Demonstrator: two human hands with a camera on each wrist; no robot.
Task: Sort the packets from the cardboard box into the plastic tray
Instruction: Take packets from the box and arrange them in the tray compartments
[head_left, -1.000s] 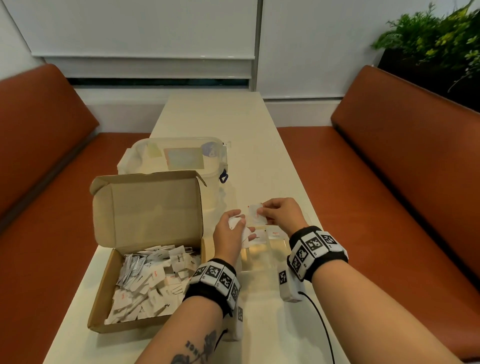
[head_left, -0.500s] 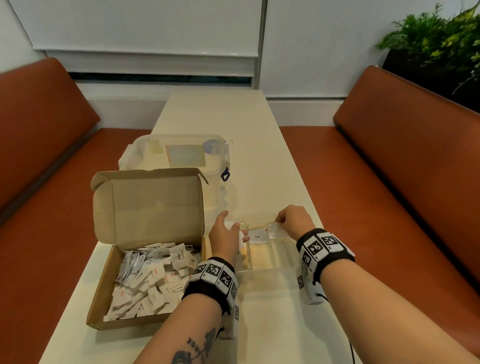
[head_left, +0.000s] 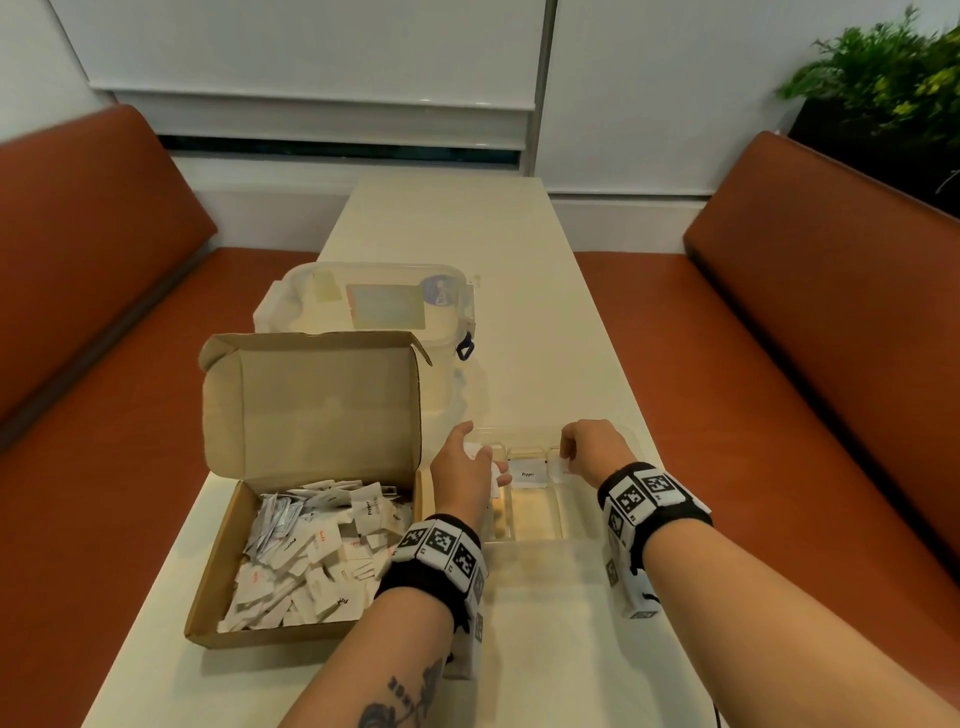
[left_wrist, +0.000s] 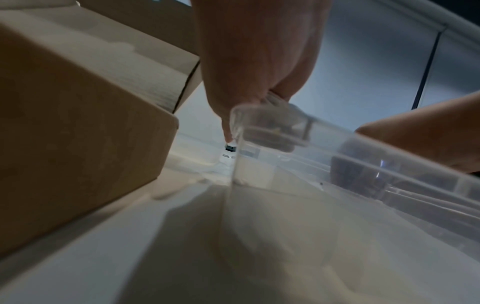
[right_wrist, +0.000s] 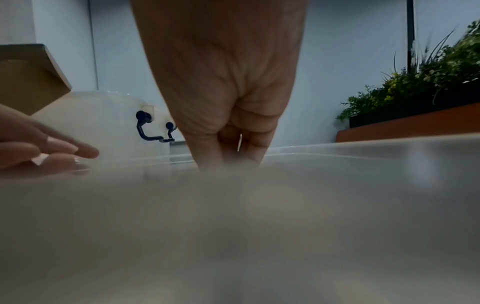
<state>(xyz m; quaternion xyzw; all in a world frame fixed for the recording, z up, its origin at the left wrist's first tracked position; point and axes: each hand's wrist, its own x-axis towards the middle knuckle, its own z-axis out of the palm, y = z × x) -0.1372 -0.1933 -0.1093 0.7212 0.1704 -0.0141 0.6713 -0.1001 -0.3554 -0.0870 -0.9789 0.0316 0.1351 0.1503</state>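
An open cardboard box (head_left: 214, 566) at the left holds several white packets (head_left: 311, 561). Right beside it stands the clear plastic tray (head_left: 535, 538) with narrow compartments. One packet printed "Pepper" (head_left: 527, 474) lies in the middle compartment. My left hand (head_left: 465, 465) hovers over the tray's left end, its fingers curled round a few white packets (head_left: 475, 451). My right hand (head_left: 584, 447) reaches down into the right compartment and pinches a single packet (head_left: 557, 466). The right wrist view shows that packet edge-on (right_wrist: 240, 142) between thumb and fingers, just above the tray rim (right_wrist: 350, 149).
A lidded clear container (head_left: 374, 301) stands behind the box, whose raised lid (head_left: 311, 400) blocks part of it. The cream table (head_left: 467, 234) runs away from me between two orange benches (head_left: 831, 338). A planter with green plants (head_left: 883, 88) sits behind the right bench.
My hands were together above the tray with a packet between them. Both have dropped to the tray, a Pepper packet now lies in the middle compartment, and my right hand has shifted right.
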